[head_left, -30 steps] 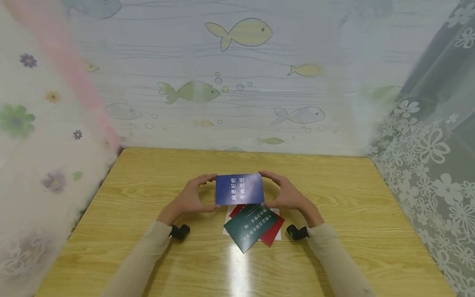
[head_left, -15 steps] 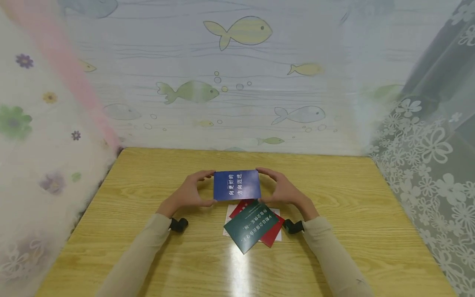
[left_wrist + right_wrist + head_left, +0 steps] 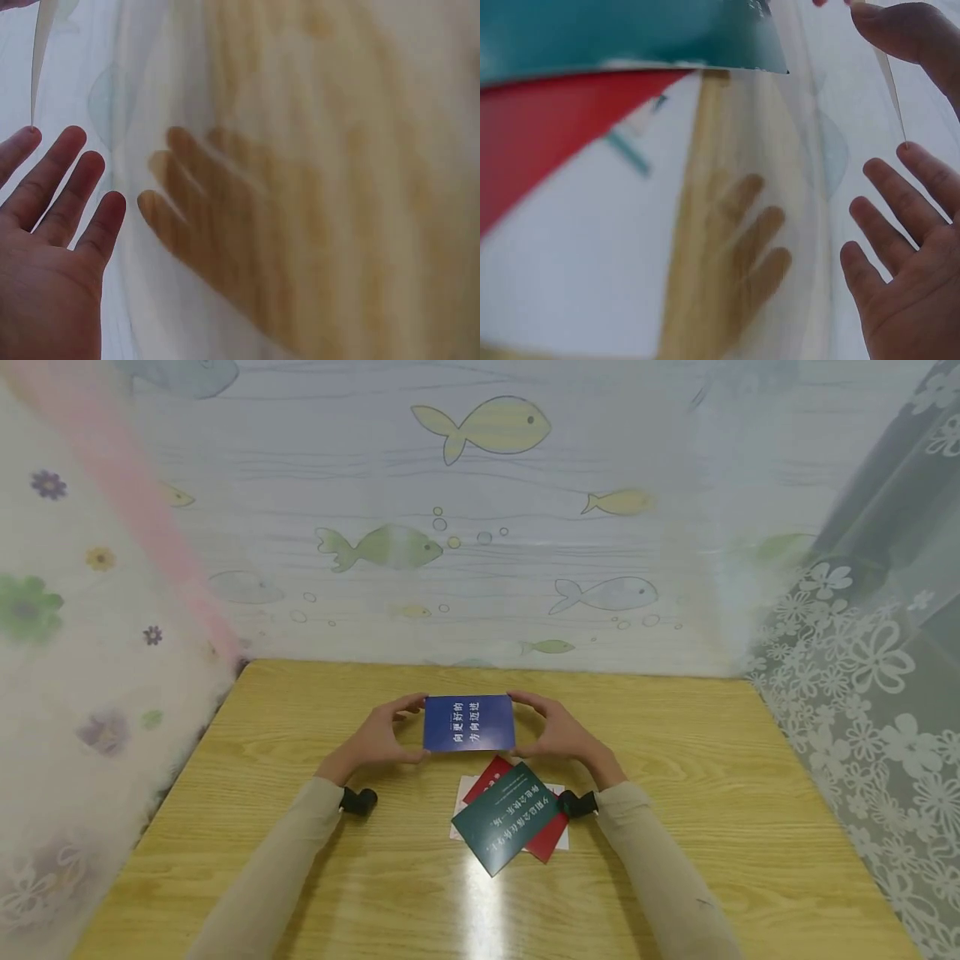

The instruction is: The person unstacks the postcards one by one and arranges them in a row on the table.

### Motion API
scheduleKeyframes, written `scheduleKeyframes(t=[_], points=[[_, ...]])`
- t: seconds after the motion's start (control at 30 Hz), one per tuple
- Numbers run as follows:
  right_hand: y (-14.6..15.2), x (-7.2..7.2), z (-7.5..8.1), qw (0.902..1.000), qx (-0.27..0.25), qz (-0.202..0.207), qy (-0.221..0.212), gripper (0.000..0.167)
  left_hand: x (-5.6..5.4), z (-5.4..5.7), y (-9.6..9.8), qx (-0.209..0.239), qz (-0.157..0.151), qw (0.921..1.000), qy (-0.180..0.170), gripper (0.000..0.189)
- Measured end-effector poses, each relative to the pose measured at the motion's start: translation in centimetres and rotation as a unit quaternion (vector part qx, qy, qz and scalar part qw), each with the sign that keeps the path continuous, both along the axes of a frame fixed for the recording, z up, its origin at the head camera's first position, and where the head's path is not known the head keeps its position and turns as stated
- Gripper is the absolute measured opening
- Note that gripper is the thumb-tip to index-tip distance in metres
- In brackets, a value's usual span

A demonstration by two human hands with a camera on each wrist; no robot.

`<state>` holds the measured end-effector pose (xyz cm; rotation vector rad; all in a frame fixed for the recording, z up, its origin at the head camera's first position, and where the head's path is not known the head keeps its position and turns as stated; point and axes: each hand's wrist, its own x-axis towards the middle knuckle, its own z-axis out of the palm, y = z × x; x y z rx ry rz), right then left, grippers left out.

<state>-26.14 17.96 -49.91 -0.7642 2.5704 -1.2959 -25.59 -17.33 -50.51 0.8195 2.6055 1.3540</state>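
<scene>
Between my two hands a dark blue card (image 3: 469,723) with white Chinese writing is held above the table. My left hand (image 3: 377,739) pinches its left edge between thumb and index finger. The right hand (image 3: 564,732) grips the opposite edge in the same way. Both wrist views show the card edge-on as a thin strip (image 3: 889,86), with the other fingers spread clear of it. Closer to me lies a loose pile: a green card (image 3: 504,818) on top, a red card (image 3: 551,841) beneath it, and a white card (image 3: 467,788) at the bottom.
The pile rests on a glossy wood-grain table (image 3: 285,868). A fish-patterned curtain (image 3: 480,527) hangs along its back edge, a flowered cloth (image 3: 97,677) borders the left side, and white lace (image 3: 855,693) the right. Black wrist cameras (image 3: 360,802) sit on both wrists.
Both hands have carried the blue card a little to the left and away from me. A gap now shows between it and the pile, which has stayed put.
</scene>
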Motion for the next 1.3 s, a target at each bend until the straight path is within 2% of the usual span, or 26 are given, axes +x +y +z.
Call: scheduleKeyframes(t=[0.17, 0.3, 0.43, 0.6, 0.9, 1.17, 1.3], points=[[-0.4, -1.0, -0.1, 0.9999, -0.013, 0.004, 0.003, 0.096, -1.1, -0.1, -0.1, -0.008, 0.003, 1.0, -0.001, 0.098], [-0.9, -1.9, 0.2, 0.9994, -0.033, 0.004, 0.004, 0.097, -2.1, 0.4, -0.4, -0.007, 0.01, 0.9999, -0.002, 0.098], [-1.3, -2.6, 0.4, 0.9997, -0.025, -0.001, 0.0, 0.098, -2.8, 1.0, -0.6, -0.005, 0.014, 0.9998, -0.011, 0.098], [-1.4, -3.1, 0.4, 0.9999, -0.002, -0.01, -0.003, 0.098, -3.2, 1.1, -0.6, -0.011, 0.015, 0.9996, -0.022, 0.099], [-1.7, -3.8, 0.1, 0.9999, -0.002, 0.004, -0.01, 0.098, -3.7, 0.2, -0.9, -0.016, 0.031, 0.9987, -0.038, 0.098], [-2.1, -4.7, 0.0, 0.9997, -0.01, 0.01, -0.019, 0.1, -4.2, 0.5, -1.1, -0.012, 0.035, 0.9978, -0.055, 0.099], [-2.2, -5.1, -0.1, 0.9996, -0.011, 0.007, -0.023, 0.099, -4.5, 0.5, -1.0, -0.013, 0.032, 0.998, -0.053, 0.098]])
